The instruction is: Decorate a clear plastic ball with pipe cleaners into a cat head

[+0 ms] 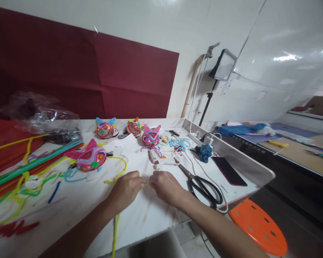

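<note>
My left hand [127, 191] is closed in a pinch over the white table [93, 224]. A yellow pipe cleaner [115, 233] runs from it, one end hanging past the table's front edge. Close by on the right, my right hand [165, 186] is also pinched, and a short bit of yellow shows between the two sets of fingertips. Just beyond the hands lies a white glue gun [165, 160]. A colourful animal head with pink ears [90, 159] sits to the left, near a curved yellow strand [121, 171].
Black-handled scissors [204, 188] and a phone [228, 171] lie to the right, with white cables around them. Several more decorated heads [151, 138] stand at the back. Bundled pipe cleaners [32, 163] cover the left side. An orange stool [258, 227] is at lower right.
</note>
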`<action>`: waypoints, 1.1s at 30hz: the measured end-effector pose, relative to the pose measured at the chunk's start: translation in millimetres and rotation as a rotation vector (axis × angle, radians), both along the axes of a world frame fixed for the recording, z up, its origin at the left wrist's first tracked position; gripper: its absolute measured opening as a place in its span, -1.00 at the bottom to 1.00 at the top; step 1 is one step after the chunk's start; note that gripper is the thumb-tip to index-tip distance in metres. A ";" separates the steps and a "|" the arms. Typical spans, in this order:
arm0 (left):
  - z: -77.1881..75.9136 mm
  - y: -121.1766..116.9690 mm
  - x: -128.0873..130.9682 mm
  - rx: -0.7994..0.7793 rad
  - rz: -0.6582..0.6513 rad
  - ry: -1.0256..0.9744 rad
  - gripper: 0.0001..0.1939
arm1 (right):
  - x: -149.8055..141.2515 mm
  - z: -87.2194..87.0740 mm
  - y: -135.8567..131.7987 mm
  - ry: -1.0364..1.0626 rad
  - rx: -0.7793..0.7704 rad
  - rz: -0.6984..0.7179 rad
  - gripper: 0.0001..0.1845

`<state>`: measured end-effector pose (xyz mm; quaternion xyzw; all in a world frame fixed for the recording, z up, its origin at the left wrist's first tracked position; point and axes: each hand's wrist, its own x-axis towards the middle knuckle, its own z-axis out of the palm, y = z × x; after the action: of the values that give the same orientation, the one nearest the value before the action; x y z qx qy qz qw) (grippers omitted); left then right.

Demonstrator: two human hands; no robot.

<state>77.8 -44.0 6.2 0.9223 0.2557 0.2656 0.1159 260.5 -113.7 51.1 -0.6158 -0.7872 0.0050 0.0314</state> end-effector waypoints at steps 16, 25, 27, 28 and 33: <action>18.3 11.9 -4.7 -0.172 0.108 -0.285 -0.74 | 127.2 25.2 85.8 0.443 0.197 -0.314 -0.77; 33.3 41.7 -24.8 -0.323 0.448 -0.330 -0.67 | 155.2 -17.3 135.6 0.230 -0.022 -0.425 -0.81; 36.6 44.4 -28.0 -0.302 0.478 -0.296 -0.66 | 157.8 -17.7 138.6 0.239 -0.039 -0.432 -0.80; 38.0 45.3 -29.3 -0.285 0.487 -0.279 -0.65 | 159.5 -16.5 139.0 0.251 -0.043 -0.438 -0.80; 39.7 49.3 -32.7 -0.231 0.498 -0.250 -0.65 | 167.3 -8.1 132.4 0.386 -0.043 -0.485 -0.81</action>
<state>45.2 5.4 46.0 0.7721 0.4864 0.3665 0.1818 427.8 18.7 43.0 -0.7740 -0.5964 0.1308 0.1676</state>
